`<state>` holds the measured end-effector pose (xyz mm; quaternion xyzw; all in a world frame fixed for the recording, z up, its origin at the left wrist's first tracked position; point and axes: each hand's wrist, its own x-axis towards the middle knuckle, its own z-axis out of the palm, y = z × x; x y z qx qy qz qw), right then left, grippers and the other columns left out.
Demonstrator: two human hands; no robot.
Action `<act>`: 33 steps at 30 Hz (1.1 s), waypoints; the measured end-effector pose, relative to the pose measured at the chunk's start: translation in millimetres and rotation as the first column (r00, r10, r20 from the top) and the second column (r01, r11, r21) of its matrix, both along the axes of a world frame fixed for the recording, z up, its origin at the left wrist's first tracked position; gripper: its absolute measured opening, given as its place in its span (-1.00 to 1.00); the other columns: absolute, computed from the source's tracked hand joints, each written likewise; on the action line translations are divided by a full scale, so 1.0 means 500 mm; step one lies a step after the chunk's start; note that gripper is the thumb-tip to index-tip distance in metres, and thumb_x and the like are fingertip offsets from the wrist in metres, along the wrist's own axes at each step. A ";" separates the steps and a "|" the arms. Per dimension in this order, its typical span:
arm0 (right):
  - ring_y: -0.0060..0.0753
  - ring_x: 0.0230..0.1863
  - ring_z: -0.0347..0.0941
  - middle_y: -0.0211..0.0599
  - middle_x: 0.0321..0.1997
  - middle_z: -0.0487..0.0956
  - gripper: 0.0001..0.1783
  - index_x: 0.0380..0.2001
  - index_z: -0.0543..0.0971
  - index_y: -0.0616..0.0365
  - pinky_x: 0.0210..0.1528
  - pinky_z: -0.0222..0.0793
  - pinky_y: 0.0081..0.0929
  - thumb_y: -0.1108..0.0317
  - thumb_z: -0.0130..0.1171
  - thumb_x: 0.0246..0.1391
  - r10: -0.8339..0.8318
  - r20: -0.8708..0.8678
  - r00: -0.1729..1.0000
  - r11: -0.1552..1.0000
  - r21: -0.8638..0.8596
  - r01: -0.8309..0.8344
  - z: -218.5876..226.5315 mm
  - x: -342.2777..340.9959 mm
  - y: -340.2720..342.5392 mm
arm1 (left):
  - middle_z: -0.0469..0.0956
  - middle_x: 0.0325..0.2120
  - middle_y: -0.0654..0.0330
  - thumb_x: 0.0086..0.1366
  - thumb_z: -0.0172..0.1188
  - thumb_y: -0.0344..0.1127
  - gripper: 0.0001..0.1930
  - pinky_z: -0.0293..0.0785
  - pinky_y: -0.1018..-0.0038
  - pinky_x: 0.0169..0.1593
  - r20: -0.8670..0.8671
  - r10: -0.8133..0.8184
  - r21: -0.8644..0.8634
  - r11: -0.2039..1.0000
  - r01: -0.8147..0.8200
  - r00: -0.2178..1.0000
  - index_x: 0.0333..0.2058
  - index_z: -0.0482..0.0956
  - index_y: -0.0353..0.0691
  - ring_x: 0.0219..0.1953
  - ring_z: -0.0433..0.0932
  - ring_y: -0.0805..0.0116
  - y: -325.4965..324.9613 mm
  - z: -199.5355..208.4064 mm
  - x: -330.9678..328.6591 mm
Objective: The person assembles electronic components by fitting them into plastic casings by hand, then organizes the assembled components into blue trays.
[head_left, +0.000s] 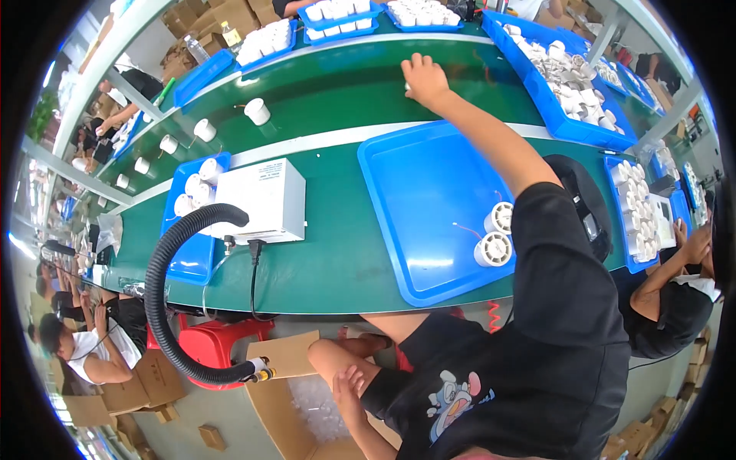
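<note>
My right hand (425,79) reaches far across the green bench onto the conveyor strip. Its fingers are curled, with a sliver of white at the fingertips; what they hold is mostly hidden. Below that arm lies a large blue tray (429,207). Two white round slotted housings (493,250) with thin wires sit at its right side, partly behind my sleeve. Down by my thigh rests my left hand (349,387), fingers loosely apart and holding nothing.
White cups (257,112) stand spaced along the conveyor at left. A white box (261,201) with a black corrugated hose (157,280) stands beside a smaller blue tray. At far right is a blue bin (613,138) of white parts. Co-workers (671,307) sit on both sides.
</note>
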<state>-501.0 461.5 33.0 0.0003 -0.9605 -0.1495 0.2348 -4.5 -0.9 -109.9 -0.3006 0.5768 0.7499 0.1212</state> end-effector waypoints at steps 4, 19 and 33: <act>0.07 0.05 0.39 0.01 -0.01 0.41 -0.26 -0.01 0.42 0.23 -0.05 0.50 -0.03 -0.15 0.31 -0.06 0.141 -0.075 0.987 0.981 -0.121 -0.149 -0.008 -0.026 -0.010 | 0.59 -0.19 0.10 0.45 0.01 -0.05 -0.52 0.44 0.49 -0.14 -0.047 0.285 0.019 0.958 -0.285 0.957 0.11 0.39 -0.36 -0.20 0.55 0.39 -0.033 -0.014 0.061; -0.08 0.42 0.15 -0.15 0.39 0.29 -0.31 0.23 0.39 0.13 0.44 -0.03 -0.23 0.56 0.14 -0.07 0.552 0.678 0.485 0.827 -0.518 -0.217 0.177 0.636 0.013 | 0.63 -0.40 -0.05 0.36 0.07 -0.11 -0.65 0.48 0.33 -0.20 0.097 0.338 -0.733 0.661 -0.163 0.936 -0.21 0.60 -0.34 -0.31 0.63 0.18 -0.053 -0.266 0.283; -0.31 -0.12 0.51 -0.16 -0.14 0.57 -0.16 0.08 0.45 0.31 -0.06 0.45 -0.38 -0.30 -0.05 0.07 0.620 0.371 0.692 0.181 -0.925 0.335 0.115 0.771 -0.390 | 0.50 -0.04 -0.15 0.22 0.19 -0.08 -0.49 0.54 0.12 -0.08 0.322 0.700 -0.901 0.433 -0.020 0.638 0.03 0.42 -0.32 -0.07 0.56 -0.13 -0.352 -0.503 0.362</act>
